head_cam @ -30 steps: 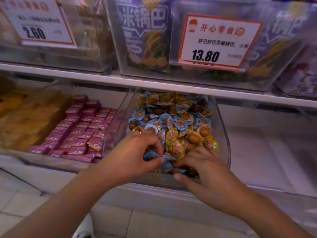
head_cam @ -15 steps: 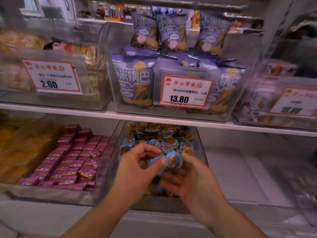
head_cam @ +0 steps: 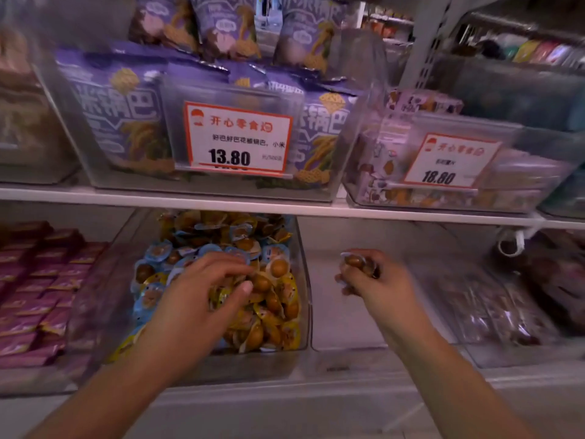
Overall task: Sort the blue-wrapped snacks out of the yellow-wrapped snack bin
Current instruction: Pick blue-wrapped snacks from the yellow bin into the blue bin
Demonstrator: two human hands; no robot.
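A: Setting: shop shelving, two tiers. Upper shelf [head_cam: 285, 208] carries clear tubs of purple bags [head_cam: 126, 122] behind a price card [head_cam: 238, 139]; lower tier holds open clear bins. Far left, pink-wrapped bars [head_cam: 34, 280] in rows.

B: And the mixed bin?

A: The clear bin [head_cam: 302, 280] sits left of centre. Blue-wrapped snacks [head_cam: 158, 253] lie mainly along its left and middle; yellow-wrapped snacks [head_cam: 285, 335] pile at front right. Left hand [head_cam: 193, 299] is down on the pile, fingers curled, thumb against a yellow pack. Whether it actually pinches one, I cannot tell; probably raking for blues.

B: Right side?

A: Right hand [head_cam: 373, 280] is outside the bin, over the neighbouring tray [head_cam: 348, 318], fingers closed round a small cluster of packs [head_cam: 357, 263]. Wrapper colour is blurred. Judgement: held there to drop clear of the yellows.

B: Obstructions?

A: The bin's right wall stands between the two hands. The upper shelf edge overhangs the bin's rear. Many blues remain, so sorting looks far from finished.
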